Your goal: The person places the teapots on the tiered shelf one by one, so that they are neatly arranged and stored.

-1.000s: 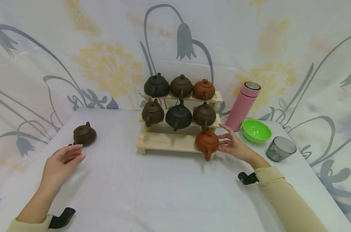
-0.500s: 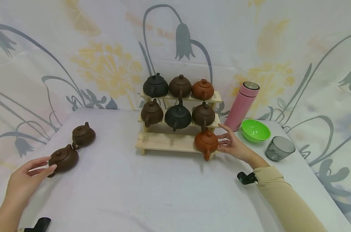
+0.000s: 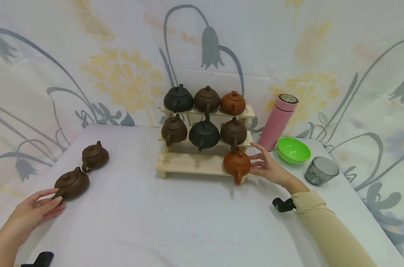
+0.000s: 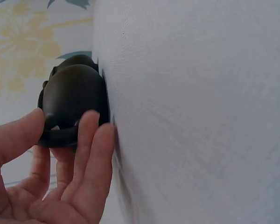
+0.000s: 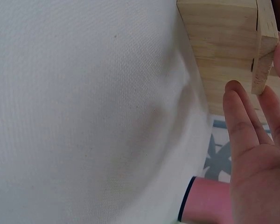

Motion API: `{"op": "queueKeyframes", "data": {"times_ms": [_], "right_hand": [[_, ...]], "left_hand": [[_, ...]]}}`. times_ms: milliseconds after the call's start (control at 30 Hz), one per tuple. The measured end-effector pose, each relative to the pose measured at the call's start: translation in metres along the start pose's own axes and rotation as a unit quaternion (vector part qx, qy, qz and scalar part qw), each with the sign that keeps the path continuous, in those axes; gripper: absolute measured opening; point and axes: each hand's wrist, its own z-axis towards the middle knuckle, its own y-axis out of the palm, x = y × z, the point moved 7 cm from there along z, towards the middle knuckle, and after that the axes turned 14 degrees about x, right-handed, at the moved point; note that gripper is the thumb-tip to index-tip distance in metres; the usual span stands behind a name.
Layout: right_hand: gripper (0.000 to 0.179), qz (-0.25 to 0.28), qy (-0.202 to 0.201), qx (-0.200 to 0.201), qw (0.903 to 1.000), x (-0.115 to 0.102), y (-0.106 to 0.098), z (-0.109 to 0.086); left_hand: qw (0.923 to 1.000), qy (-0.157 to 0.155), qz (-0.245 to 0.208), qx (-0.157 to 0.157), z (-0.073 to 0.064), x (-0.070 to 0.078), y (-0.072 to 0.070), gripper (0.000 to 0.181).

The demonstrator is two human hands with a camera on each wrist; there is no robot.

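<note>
At the table's left side stands a dark brown teapot (image 3: 72,184), its handle towards my left hand (image 3: 30,217). My left thumb and fingers are round that handle (image 4: 60,137); the teapot's body (image 4: 73,91) stays outside the grip. Just behind it sits a smaller brown teapot (image 3: 95,156). My right hand (image 3: 270,168) is at the right end of the wooden tiered rack (image 3: 192,163), beside an orange-brown teapot (image 3: 237,163) on the lowest shelf. In the right wrist view its fairly straight fingers lie by the shelf's end (image 5: 265,60).
Brown, black and reddish teapots fill the rack's upper two tiers, among them a black teapot (image 3: 204,135) in the middle. To the rack's right are a pink thermos (image 3: 278,124), a green bowl (image 3: 293,150) and a tinted glass cup (image 3: 321,171). A patterned cloth (image 3: 122,55) hangs behind.
My left hand has moved left and towards me, out from over the larger brown teapot, and then down to its handle. My right hand has stayed at the rack.
</note>
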Motion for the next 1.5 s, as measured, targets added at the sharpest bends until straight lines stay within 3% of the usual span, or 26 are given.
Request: {"op": "queueKeyframes", "data": {"times_ms": [133, 433, 500, 567, 633, 800, 1000, 1167, 1500], "right_hand": [[0.089, 0.000, 0.000, 0.000, 1.0000, -0.001, 0.001, 0.000], [0.090, -0.002, 0.007, 0.003, 1.0000, 0.000, 0.001, -0.001], [0.090, -0.002, 0.008, 0.003, 1.0000, 0.000, 0.000, -0.001], [0.090, -0.003, 0.009, 0.002, 1.0000, 0.000, 0.001, -0.001], [0.090, -0.002, 0.011, 0.002, 0.9999, 0.001, 0.001, -0.001], [0.090, -0.005, 0.007, 0.002, 1.0000, 0.001, 0.001, -0.001], [0.090, -0.007, 0.007, 0.004, 0.9999, 0.001, 0.000, -0.001], [0.090, -0.003, 0.000, 0.003, 1.0000, -0.001, 0.001, -0.001], [0.088, -0.008, -0.002, 0.005, 1.0000, -0.003, 0.000, -0.003]], "left_hand": [[0.9991, 0.006, -0.006, -0.041, -0.002, 0.003, 0.013, 0.032], [0.9928, 0.045, 0.111, -0.007, -0.009, 0.010, 0.027, 0.028], [0.9923, 0.046, 0.115, -0.007, -0.010, 0.010, 0.030, 0.026], [0.9956, 0.032, 0.087, -0.015, -0.010, 0.010, 0.034, 0.027], [0.9947, 0.039, 0.095, -0.010, -0.012, 0.012, 0.035, 0.027], [0.9836, 0.071, 0.166, 0.002, -0.019, 0.024, 0.044, 0.024], [0.9890, 0.091, 0.109, -0.040, -0.028, 0.041, 0.071, 0.027], [0.9849, 0.110, 0.115, -0.069, -0.036, 0.054, 0.097, 0.025], [0.9800, 0.104, 0.147, -0.085, -0.039, 0.064, 0.146, 0.043]]}}
